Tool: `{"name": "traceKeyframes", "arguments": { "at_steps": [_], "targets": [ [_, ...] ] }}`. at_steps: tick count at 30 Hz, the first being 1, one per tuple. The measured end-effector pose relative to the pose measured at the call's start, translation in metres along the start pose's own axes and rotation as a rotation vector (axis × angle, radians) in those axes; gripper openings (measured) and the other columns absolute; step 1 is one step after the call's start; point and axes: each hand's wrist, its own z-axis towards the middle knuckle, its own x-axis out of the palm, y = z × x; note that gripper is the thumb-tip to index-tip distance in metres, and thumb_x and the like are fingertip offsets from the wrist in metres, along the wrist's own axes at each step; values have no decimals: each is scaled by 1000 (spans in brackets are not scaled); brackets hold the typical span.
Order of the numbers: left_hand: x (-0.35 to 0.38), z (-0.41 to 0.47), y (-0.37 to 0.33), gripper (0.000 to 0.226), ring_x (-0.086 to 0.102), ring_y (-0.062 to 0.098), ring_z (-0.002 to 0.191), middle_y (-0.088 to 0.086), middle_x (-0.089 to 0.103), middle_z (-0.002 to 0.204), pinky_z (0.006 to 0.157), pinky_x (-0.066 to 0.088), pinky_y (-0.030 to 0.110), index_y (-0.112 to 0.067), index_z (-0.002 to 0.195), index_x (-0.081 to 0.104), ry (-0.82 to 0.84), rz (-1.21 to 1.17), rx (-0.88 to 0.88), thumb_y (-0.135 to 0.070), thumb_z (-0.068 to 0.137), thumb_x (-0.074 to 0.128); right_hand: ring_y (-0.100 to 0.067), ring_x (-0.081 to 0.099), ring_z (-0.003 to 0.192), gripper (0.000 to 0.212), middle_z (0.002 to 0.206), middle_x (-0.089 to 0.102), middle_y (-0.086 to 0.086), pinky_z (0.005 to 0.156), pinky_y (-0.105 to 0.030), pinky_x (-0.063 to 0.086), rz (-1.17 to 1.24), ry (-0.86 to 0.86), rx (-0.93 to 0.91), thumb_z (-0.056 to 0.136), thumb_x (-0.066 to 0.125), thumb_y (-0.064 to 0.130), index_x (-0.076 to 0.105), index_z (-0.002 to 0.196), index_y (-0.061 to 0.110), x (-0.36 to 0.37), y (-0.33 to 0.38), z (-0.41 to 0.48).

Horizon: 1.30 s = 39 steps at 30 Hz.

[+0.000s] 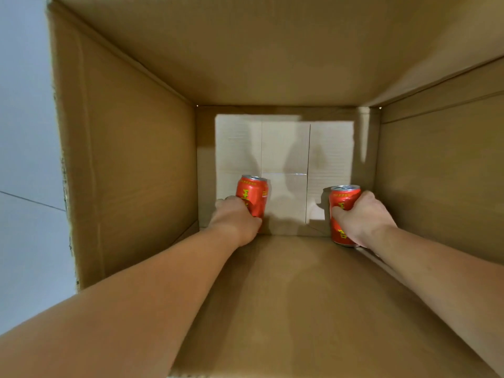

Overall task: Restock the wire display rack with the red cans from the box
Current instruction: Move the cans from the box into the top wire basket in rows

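I count 2 red metal drink cans w/ silver tops and yellow print, both deep inside 1 big open brown cardboard box (131, 159), down near its bottom. 2 bare hands are in there, 1 per can. My left hand (237, 222) has its fingers curled round the left can (253, 197) at mid-body. My right hand (362, 216) grips the right can (344, 199) the same way, thumb across the front.

Both cans stand about upright, long axis along the box depth, silver tops pointing up toward the opening, approx parallel to each other and well apart. Can't tell if either base touches the bottom.

1 pale creased cardboard sheet (286, 148) lies flat on the box bottom. Light tiled floor (24, 159) shows outside the left wall.
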Motion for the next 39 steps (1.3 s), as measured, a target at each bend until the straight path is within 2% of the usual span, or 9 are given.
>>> {"name": "traceKeyframes", "arguments": {
  "at_steps": [4, 8, 13, 20, 23, 27, 31, 34, 39],
  "targets": [
    [13, 1, -17, 66, 59, 33, 109, 14, 53, 124, 92, 52, 39, -10, 135, 44, 0, -111, 6, -33, 83, 77, -35, 53, 117, 65, 128, 51, -15, 88, -37, 42, -40, -18, -32, 84, 70, 47, 40, 128, 8, 11, 6, 3],
    [21, 7, -34, 70, 57, 30, 106, 12, 51, 126, 84, 47, 35, -14, 134, 33, 53, -224, 4, -27, 82, 77, -36, 51, 120, 65, 128, 51, -14, 95, -42, 46, 19, -13, -47, 81, 71, 46, 39, 125, 10, 19, 15, 2],
    [30, 15, -44, 70, 56, 33, 112, 13, 47, 128, 85, 43, 32, -12, 134, 34, -19, -306, -36, -32, 82, 76, -34, 52, 117, 63, 127, 49, -11, 96, -43, 47, 113, 34, -88, 81, 70, 42, 38, 126, 11, 17, 18, 8],
    [18, 20, -36, 65, 57, 18, 87, 0, 56, 101, 71, 43, 29, -15, 122, 44, -37, -311, 58, -30, 74, 85, -21, 57, 92, 50, 97, 57, 5, 74, -30, 42, 280, 27, -171, 77, 79, 38, 47, 111, 22, -1, 26, 15],
    [-4, 5, -34, 62, 53, 13, 75, -6, 50, 88, 65, 42, 27, -17, 112, 39, -84, -286, 95, -30, 74, 87, -18, 58, 88, 50, 92, 54, 10, 75, -31, 45, 333, 23, -205, 77, 79, 38, 46, 111, 24, -18, 36, 0],
    [-46, -36, -32, 65, 48, 3, 70, -6, 51, 89, 43, 36, 18, -19, 108, 37, -147, -277, 140, -33, 71, 89, -4, 54, 79, 47, 94, 56, 10, 60, -23, 41, 416, 26, -255, 76, 80, 37, 48, 109, 26, -56, 49, -41],
    [-93, -100, -38, 70, 53, 6, 77, -6, 51, 93, 57, 38, 22, -20, 111, 36, -188, -278, 200, -35, 70, 90, -6, 57, 79, 39, 94, 58, 8, 57, -23, 41, 489, 17, -293, 77, 79, 35, 45, 96, 33, -101, 61, -102],
    [-127, -164, -50, 71, 57, 16, 85, -8, 49, 92, 68, 44, 28, -20, 111, 34, -229, -289, 232, -35, 70, 90, -6, 56, 79, 41, 95, 58, 9, 60, -25, 41, 497, -26, -333, 75, 79, 38, 48, 101, 30, -145, 75, -161],
    [-183, -285, -74, 71, 50, 5, 73, -12, 47, 87, 54, 33, 19, -22, 110, 33, -321, -318, 302, -37, 69, 90, -18, 60, 87, 49, 96, 61, 4, 74, -31, 46, 513, -105, -411, 74, 79, 38, 54, 111, 20, -234, 95, -275]
  ]
}}
